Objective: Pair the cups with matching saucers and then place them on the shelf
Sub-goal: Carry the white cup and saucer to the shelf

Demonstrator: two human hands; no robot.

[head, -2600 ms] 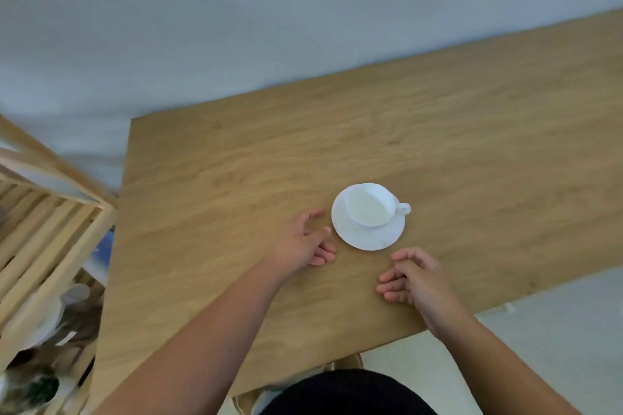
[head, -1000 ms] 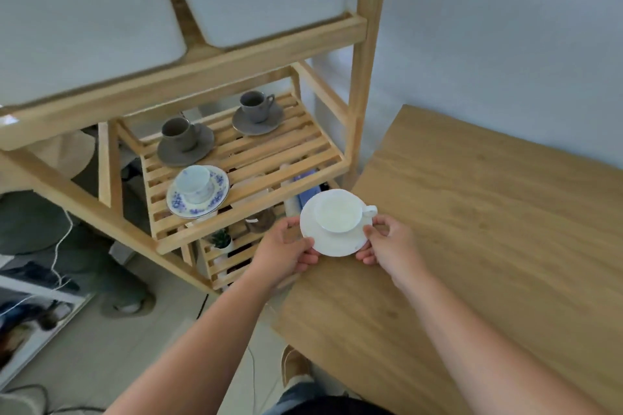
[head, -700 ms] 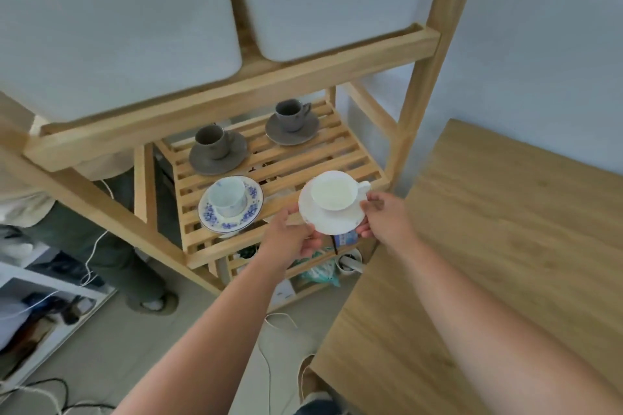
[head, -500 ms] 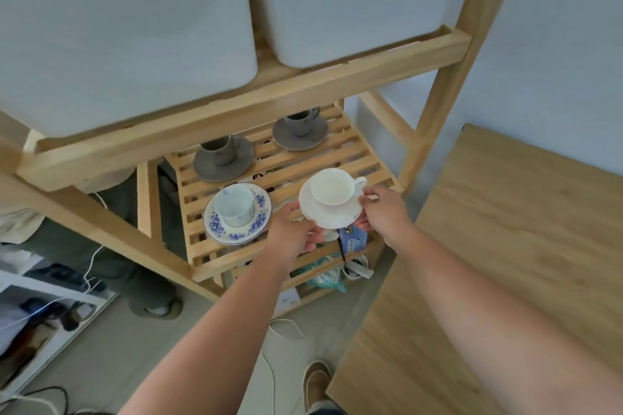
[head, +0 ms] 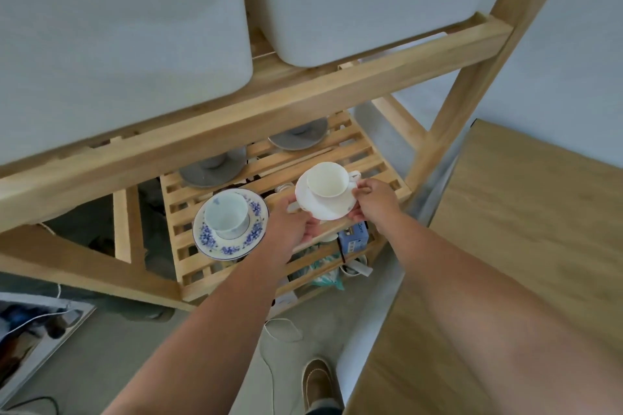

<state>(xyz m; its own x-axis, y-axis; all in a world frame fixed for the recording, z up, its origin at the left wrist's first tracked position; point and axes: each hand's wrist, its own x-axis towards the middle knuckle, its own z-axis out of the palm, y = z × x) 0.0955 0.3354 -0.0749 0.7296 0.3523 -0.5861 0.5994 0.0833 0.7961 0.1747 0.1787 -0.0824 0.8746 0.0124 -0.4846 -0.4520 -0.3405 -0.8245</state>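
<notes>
A white cup (head: 326, 183) stands on a white saucer (head: 318, 209), held over the front right of the slatted wooden shelf (head: 367, 158). My left hand (head: 292, 225) grips the saucer's left rim and my right hand (head: 375, 199) grips its right rim by the cup handle. To the left on the shelf, a blue-flowered cup (head: 226, 214) rests on its matching saucer (head: 215, 241). Two grey saucers (head: 209, 175) (head: 296, 140) with grey cups sit at the back, partly hidden by the upper rail.
Two large white bins (head: 118, 23) fill the tier above, with its wooden rail (head: 256, 111) overhanging the shelf. The wooden table (head: 526, 219) is to the right. A blue box (head: 353, 236) and clutter lie on the lower tier. My shoe (head: 317, 384) is on the floor.
Both hands lifted the white cup and saucer off the table and carried them left to the shelf. They now hover lower and deeper over the slats than half a second ago.
</notes>
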